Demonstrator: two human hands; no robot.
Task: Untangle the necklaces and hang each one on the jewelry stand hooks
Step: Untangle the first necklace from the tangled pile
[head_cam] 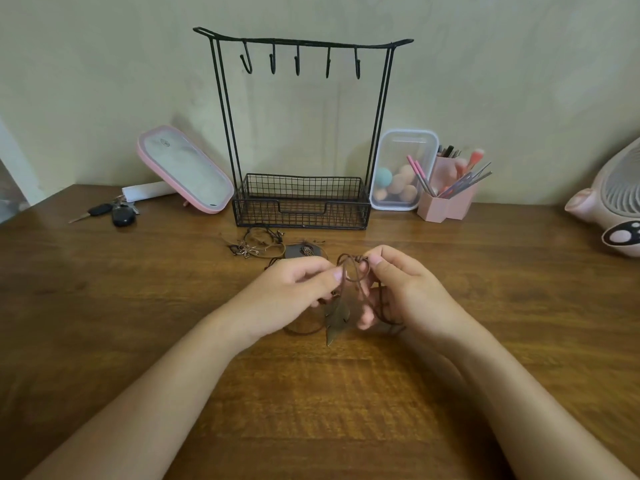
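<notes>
I read both hands lifted just off table [485, 306] so brown cord necklace [349, 271] hangs slack for picking at knot. Left hand [298, 289] pinches cord at 9 o'clock of loop, right hand [401, 292] pinches knot at 3 — wrists angled inward. Leaf pendant [337, 318] dangles between. Other tangled necklaces [254, 244] at 11; jewelry stand [301, 43] at 12, hooks [297, 64] bare.

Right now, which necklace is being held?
The leaf-pendant necklace, pinched by the left hand and right hand. The other necklaces lie untouched on the table before the jewelry stand.
</notes>
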